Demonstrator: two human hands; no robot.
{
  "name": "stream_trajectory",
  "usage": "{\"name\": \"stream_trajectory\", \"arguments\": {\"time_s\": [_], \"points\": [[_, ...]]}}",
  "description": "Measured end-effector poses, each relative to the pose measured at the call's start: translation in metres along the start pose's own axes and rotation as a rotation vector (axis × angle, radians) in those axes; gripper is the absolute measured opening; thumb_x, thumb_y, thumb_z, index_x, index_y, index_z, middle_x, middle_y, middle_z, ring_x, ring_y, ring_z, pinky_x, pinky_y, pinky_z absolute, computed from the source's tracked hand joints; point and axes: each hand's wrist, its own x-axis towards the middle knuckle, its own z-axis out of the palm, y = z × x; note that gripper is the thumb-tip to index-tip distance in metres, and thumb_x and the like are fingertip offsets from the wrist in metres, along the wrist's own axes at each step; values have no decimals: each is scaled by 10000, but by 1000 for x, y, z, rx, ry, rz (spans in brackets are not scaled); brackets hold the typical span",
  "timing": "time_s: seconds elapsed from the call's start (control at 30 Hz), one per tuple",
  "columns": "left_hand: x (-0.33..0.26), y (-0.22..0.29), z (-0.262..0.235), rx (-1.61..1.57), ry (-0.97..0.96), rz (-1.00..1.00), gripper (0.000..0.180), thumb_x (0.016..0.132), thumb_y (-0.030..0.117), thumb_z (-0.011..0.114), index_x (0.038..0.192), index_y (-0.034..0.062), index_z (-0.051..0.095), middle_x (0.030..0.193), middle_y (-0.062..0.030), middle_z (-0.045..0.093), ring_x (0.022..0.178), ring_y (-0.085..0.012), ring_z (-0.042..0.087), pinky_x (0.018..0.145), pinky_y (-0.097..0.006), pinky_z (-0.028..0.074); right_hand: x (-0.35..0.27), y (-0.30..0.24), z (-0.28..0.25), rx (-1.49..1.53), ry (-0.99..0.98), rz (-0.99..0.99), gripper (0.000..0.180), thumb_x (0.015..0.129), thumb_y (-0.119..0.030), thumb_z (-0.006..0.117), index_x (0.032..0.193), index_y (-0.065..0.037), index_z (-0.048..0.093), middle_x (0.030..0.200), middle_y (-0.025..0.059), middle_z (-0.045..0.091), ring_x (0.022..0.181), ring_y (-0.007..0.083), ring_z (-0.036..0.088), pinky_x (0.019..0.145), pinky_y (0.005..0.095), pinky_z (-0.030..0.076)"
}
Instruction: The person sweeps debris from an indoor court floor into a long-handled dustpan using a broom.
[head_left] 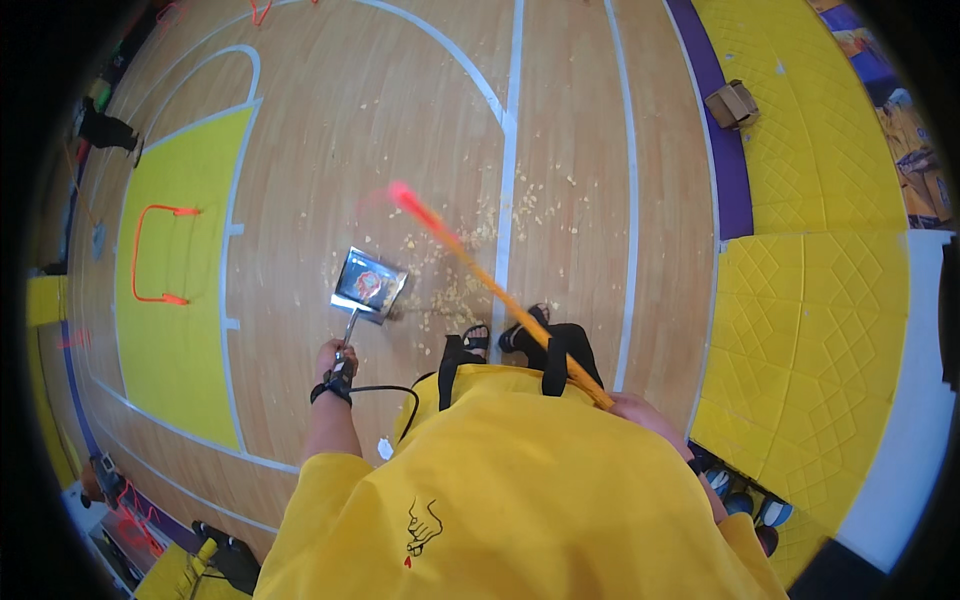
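The left hand (pixel 334 356) is closed around the thin metal handle of a dustpan (pixel 370 285), holding it out in front of the body. The dustpan is silvery and rests low on the wooden floor (pixel 330 150), its open side turned toward the person's feet (pixel 505 338), with a reddish patch inside it. A black strap circles the left wrist, and a black cable runs from it back toward the yellow apron (pixel 500 480).

The right hand (pixel 632 408) sits at the right edge of the apron, wrapped around the upper end of an orange broom stick (pixel 520 315). The stick slants up and to the left across the view, over the feet, and ends in a blurred pink-red tip (pixel 405 195) above the dustpan.

Pale crumbs (pixel 470 250) are scattered over the floor between the dustpan and the white court line (pixel 508 170), thickest just to the right of the dustpan and near the feet, which wear black sandals.

Yellow tiled mats (pixel 810 320) lie to the right, past a purple stripe, and a small cardboard box (pixel 732 104) sits at their edge.
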Motion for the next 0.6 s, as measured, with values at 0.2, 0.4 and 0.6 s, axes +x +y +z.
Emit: {"name": "stream_trajectory", "arguments": {"time_s": [0.2,0.4,0.6], "points": [[3,24,15,90,16,44,116,774,142,401,702,56,370,495,-35,396,374,-112,393,333,-214,344,-16,6,-34,452,157,110,90,745,-79,485,811,-37,440,578,1,404,454,68,394,392,187,315],[5,38,62,112,122,28,156,777,169,398,659,71,369,477,-14,386,346,-103,377,314,-206,344,4,-47,-56,615,173,228,61,752,-54,463,736,-54,405,574,-16,388,438,64,377,375,185,304],[9,58,134,274,25,-63,169,779,173,422,664,51,398,473,-8,395,337,-103,387,313,-195,351,41,-101,-44,663,-65,333,53,769,-48,455,740,-51,410,566,-35,372,433,38,341,379,159,281]]}}
